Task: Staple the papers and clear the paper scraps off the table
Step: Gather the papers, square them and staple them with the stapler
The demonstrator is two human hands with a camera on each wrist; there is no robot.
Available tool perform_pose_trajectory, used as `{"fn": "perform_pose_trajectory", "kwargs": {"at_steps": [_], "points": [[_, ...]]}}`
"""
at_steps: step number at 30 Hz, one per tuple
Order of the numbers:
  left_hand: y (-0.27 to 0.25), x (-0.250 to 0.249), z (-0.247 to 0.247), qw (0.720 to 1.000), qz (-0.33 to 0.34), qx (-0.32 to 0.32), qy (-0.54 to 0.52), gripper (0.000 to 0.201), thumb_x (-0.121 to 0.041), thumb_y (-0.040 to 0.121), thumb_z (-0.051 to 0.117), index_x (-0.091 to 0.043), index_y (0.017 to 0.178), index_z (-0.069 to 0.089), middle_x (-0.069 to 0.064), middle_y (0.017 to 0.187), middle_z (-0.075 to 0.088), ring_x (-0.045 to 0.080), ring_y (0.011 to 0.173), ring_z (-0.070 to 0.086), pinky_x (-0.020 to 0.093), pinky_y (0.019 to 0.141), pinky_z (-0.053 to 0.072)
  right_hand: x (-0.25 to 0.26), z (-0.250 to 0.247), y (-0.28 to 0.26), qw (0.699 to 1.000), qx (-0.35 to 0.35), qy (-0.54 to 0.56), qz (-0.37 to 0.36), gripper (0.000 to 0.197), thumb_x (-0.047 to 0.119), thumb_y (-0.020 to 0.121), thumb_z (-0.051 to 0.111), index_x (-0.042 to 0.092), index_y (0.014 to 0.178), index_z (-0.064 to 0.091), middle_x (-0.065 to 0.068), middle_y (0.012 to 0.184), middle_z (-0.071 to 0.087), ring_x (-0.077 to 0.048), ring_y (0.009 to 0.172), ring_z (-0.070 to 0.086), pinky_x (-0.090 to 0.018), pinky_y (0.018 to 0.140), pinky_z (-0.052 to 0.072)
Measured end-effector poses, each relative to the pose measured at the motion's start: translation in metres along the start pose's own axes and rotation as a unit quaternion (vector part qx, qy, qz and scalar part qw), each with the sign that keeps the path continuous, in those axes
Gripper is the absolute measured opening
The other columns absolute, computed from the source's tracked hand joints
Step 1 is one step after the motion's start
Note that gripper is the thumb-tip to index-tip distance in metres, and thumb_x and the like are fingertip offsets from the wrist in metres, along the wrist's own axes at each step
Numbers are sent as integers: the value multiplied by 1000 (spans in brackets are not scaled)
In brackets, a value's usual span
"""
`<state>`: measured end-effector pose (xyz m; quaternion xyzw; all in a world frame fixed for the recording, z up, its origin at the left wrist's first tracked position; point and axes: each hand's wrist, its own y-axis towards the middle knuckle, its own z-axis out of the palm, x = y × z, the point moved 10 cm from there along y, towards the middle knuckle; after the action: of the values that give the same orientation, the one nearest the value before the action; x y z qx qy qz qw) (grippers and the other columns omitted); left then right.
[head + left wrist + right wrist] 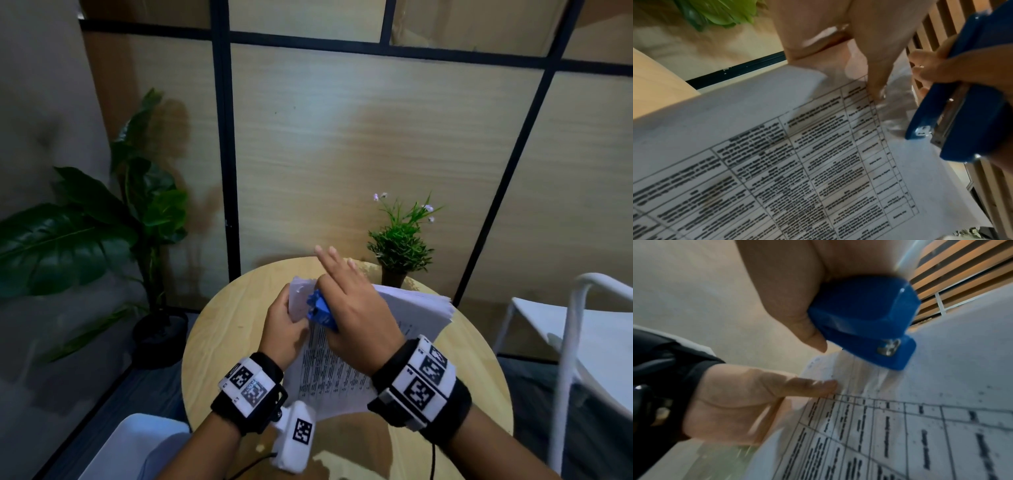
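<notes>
A thick stack of printed papers (346,363) lies across the round wooden table (226,329), its far left corner lifted. My left hand (286,325) pinches that corner, thumb on top (813,386). A small blue stapler (321,310) sits over the same corner, held in my right hand (356,308), whose thumb (809,332) presses its side while the outer fingers stick out straight. In the left wrist view the stapler (970,100) has its metal mouth at the paper (777,162) edge. The right wrist view shows the stapler (865,321) tip on the sheet (920,426).
A small potted plant (399,243) stands at the table's far edge, just behind the stack. A large leafy plant (102,222) is on the floor to the left. A white chair (582,342) is at the right, a pale seat (137,445) at lower left.
</notes>
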<state>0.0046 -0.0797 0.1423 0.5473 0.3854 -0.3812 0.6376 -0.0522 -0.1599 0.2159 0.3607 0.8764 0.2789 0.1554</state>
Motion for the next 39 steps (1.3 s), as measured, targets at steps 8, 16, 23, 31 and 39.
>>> {"fn": "perform_pose_trajectory", "kwargs": {"at_steps": [8,16,23,31,39], "points": [[7,-4,-9,999,1,-16,40,33,1,80,67,-12,67,41,-2,62,45,-1,50,42,14,49,38,-16,3,-10,999,32,-29,31,39,16,61,68,17,96,51,-11,134,55,-35,127,50,-68,100,32],[34,-37,-21,997,22,-24,76,34,-7,78,72,-17,66,41,-3,62,48,-5,48,47,10,48,41,-145,-30,-80,894,-112,270,339,38,10,66,83,9,96,60,-4,115,61,-11,100,59,-38,87,46],[43,-52,-11,995,11,-55,81,27,-13,82,69,-15,75,43,-1,69,49,15,61,47,29,61,44,-160,-4,-95,803,-222,393,388,28,-9,75,63,13,68,48,-5,65,50,-12,57,48,-33,61,41],[11,-65,10,991,67,-48,107,44,5,90,52,-18,120,30,-14,96,47,-13,75,57,-1,64,44,-140,-15,-108,806,-307,335,379,28,-2,82,61,17,68,48,-2,60,49,-12,55,44,-26,57,39],[3,24,-8,987,-86,-56,122,26,-5,95,48,-6,119,36,-1,98,54,24,102,60,9,64,42,-142,37,-134,774,-210,398,445,31,-14,76,59,14,68,49,-2,67,53,0,54,48,-26,62,42]]}}
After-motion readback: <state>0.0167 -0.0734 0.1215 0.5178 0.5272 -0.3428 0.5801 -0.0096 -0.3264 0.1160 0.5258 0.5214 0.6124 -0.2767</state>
